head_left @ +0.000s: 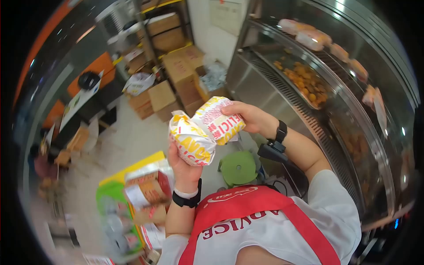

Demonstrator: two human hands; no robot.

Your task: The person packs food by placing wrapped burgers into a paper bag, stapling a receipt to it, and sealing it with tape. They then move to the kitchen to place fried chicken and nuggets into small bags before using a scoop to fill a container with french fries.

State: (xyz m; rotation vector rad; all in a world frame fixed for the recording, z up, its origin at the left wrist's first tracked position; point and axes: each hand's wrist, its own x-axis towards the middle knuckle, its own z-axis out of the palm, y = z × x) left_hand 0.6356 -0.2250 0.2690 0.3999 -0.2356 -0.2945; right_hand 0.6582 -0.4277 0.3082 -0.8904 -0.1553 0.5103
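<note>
My left hand (182, 168) is closed around the underside of a paper-wrapped burger (193, 143), printed in yellow and red on white. A second wrapped burger (216, 117) sits in my right hand (247, 115), with the thumb on top of the paper and the fingers mostly hidden behind it. The two wrapped packets touch side by side in front of my chest. Black straps circle both wrists. What lies inside the paper is hidden.
On the right stands a glass-fronted warming cabinet (282, 84) with wrapped items (311, 39) on its upper rack and a tray of golden fried pieces (307, 81). A green stool (239, 168) is below my hands. Cardboard boxes (182, 70) stack behind; a green crate (106, 194) stands lower left.
</note>
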